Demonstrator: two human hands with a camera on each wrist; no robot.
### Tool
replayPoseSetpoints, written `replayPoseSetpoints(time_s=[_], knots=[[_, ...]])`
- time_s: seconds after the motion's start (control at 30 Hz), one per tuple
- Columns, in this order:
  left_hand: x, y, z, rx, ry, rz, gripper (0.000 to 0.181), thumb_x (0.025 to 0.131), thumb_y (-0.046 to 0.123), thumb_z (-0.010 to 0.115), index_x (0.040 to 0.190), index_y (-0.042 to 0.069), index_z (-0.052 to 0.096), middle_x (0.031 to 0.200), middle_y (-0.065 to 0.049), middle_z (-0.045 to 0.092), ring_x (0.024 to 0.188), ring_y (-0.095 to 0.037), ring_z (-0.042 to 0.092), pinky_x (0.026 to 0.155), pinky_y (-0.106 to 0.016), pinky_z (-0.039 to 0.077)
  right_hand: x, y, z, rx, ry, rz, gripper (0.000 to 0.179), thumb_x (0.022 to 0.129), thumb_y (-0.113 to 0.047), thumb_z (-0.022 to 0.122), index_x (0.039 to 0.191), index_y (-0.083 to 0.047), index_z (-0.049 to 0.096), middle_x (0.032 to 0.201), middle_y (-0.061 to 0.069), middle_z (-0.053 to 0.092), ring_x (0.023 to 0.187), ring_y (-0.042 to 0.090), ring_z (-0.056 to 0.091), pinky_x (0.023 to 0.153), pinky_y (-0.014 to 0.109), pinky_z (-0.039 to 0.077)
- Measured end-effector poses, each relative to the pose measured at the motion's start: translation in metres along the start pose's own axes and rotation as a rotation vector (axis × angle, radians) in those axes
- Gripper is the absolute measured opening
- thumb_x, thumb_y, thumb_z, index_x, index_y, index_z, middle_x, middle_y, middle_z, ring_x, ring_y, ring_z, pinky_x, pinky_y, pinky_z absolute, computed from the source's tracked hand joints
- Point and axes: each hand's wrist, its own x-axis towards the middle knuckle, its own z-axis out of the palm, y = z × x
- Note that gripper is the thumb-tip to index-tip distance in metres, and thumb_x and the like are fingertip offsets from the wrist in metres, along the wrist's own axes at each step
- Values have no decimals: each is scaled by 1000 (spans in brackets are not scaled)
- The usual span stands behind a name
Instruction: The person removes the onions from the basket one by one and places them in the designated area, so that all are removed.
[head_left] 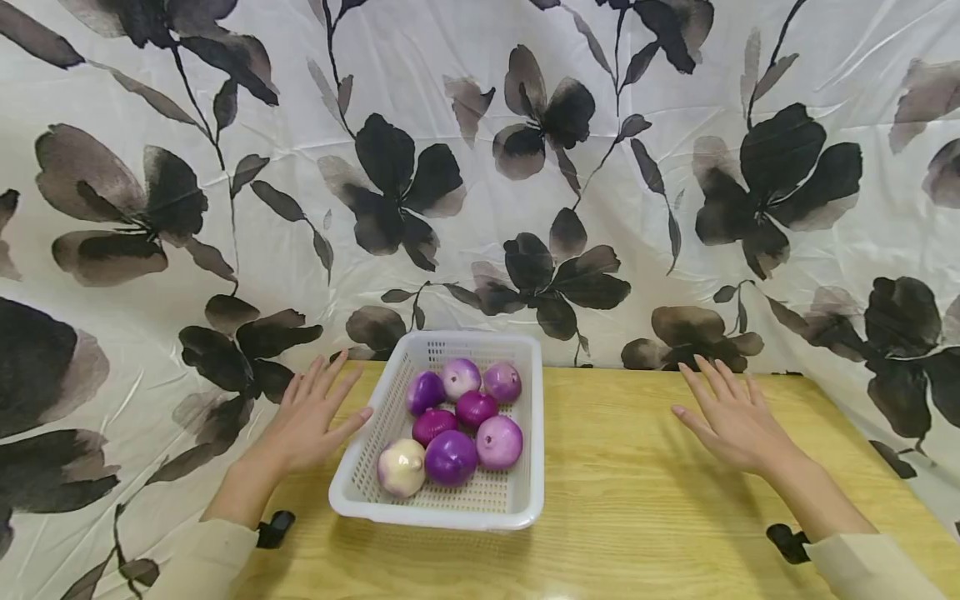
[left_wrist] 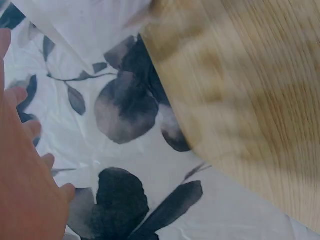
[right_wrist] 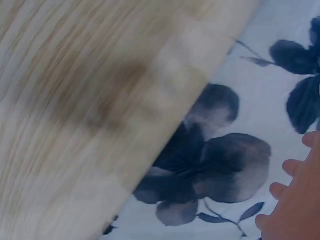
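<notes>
A white plastic basket (head_left: 525,492) with perforated walls stands on the wooden table. Inside lie several onions, among them a dark purple onion (head_left: 451,457), a pale white onion (head_left: 401,467) and a light purple onion (head_left: 499,442). My left hand (head_left: 307,421) hovers just left of the basket with its fingers spread and holds nothing; its thumb tip overlaps the basket's left rim in the head view. Well to the right of the basket, my right hand (head_left: 735,421) is held over the table, fingers straight and apart, with nothing in it.
The light wood table (head_left: 622,500) reaches back to a white cloth (head_left: 465,208) with a dark flower print, which hangs behind and along both sides. A black strap piece (head_left: 276,529) shows at my left wrist, another black piece (head_left: 787,543) at my right.
</notes>
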Motion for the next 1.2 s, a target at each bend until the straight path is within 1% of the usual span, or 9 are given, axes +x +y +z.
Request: replayPoseSetpoints(time_s=[0.17, 0.23, 0.43, 0.57, 0.7, 0.9, 1.03, 1.2], knots=[[1, 1, 1, -34, -7, 18, 76, 102, 56, 51, 164, 19, 28, 172, -10, 8, 155, -46, 2, 118, -74, 6, 0, -10, -4, 9, 15, -11, 75, 107, -48, 48, 165, -10, 18, 168, 24, 13, 152, 51, 9, 116, 77, 1], [3, 2, 1, -36, -2, 27, 76, 102, 56, 52, 163, 19, 28, 172, -11, 8, 155, -46, 3, 118, -75, 7, 2, -13, -5, 6, 24, -23, 76, 106, -47, 50, 165, -10, 19, 167, 24, 15, 152, 51, 11, 116, 77, 3], [7, 2, -1, -43, 6, 49, 78, 101, 56, 54, 164, 20, 26, 173, -6, 7, 155, -45, 5, 118, -74, 8, 10, -26, -5, 4, 53, -78, 78, 103, -45, 58, 164, -11, 22, 164, 26, 22, 148, 54, 20, 118, 73, 9], [8, 2, -1, -55, -2, 57, 78, 101, 56, 55, 164, 18, 28, 173, -6, 6, 156, -44, 4, 119, -73, 8, 15, -35, -6, 9, 62, -108, 80, 101, -44, 62, 163, -11, 23, 164, 26, 23, 148, 53, 22, 120, 70, 9], [7, 1, -1, -59, -9, 60, 78, 100, 56, 56, 163, 18, 29, 173, -7, 7, 156, -43, 3, 120, -71, 7, 19, -44, -6, 14, 51, -117, 81, 101, -44, 63, 163, -10, 23, 164, 25, 24, 149, 52, 22, 119, 71, 13], [6, -2, -1, -76, -14, 81, 79, 100, 54, 57, 164, 19, 26, 173, -8, 7, 156, -42, 3, 121, -70, 7, 24, -55, -2, 38, 50, -127, 81, 100, -42, 65, 162, -9, 25, 164, 24, 24, 149, 50, 23, 116, 72, 19], [4, -4, 0, -96, -9, 87, 80, 100, 52, 59, 164, 19, 26, 173, -7, 6, 156, -43, 6, 120, -71, 8, 29, -62, 3, 53, 62, -160, 79, 100, -40, 66, 161, -9, 27, 164, 23, 26, 147, 49, 28, 113, 72, 25], [3, -7, 1, -119, -9, 97, 81, 99, 51, 61, 164, 17, 26, 173, -7, 6, 156, -45, 6, 120, -71, 7, 32, -69, 10, 66, 51, -187, 77, 100, -38, 66, 160, -7, 30, 163, 23, 27, 145, 50, 32, 112, 72, 29]])
